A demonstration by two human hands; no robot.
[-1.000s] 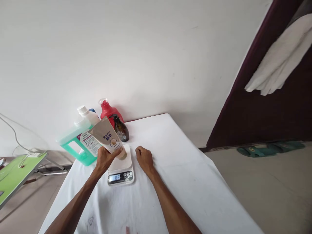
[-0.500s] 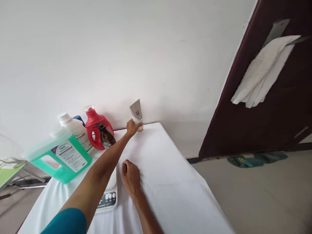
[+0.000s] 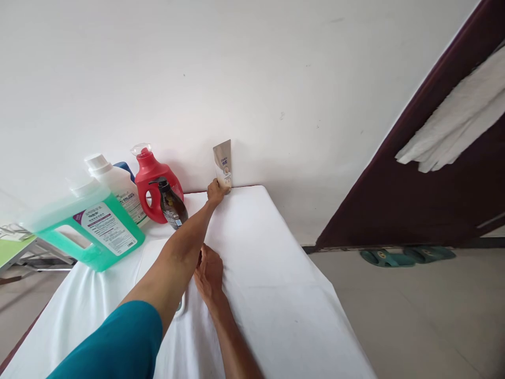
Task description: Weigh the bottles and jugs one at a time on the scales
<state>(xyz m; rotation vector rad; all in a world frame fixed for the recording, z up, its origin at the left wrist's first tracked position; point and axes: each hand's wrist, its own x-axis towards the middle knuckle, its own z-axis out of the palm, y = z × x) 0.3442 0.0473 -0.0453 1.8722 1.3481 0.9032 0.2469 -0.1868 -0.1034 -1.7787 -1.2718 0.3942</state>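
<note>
At the far edge of the table, my left hand (image 3: 216,193) is closed around the lower end of a beige and white squeeze tube (image 3: 224,162). The tube stands upright, cap end down, close to the wall; my fingers partly cover its cap. My right hand (image 3: 210,273) is curled in a loose fist over the cloth, beside my left forearm, with no object visible in it. Under my left forearm lies a white kitchen scale (image 3: 152,253), mostly hidden. A brown pump bottle (image 3: 172,206) stands to the left of my left wrist.
A red jug (image 3: 155,176), a white bottle (image 3: 120,187), a blue cap (image 3: 124,168) and a large green jug (image 3: 103,234) stand along the left. White cloth (image 3: 276,295) covers the table. Right are a dark door (image 3: 386,200), a hanging towel (image 3: 453,116) and slippers (image 3: 389,257).
My left hand has pushed the tube a little further back, down toward the table's far edge. My right hand has shifted slightly nearer my left forearm. The view has turned a bit.
</note>
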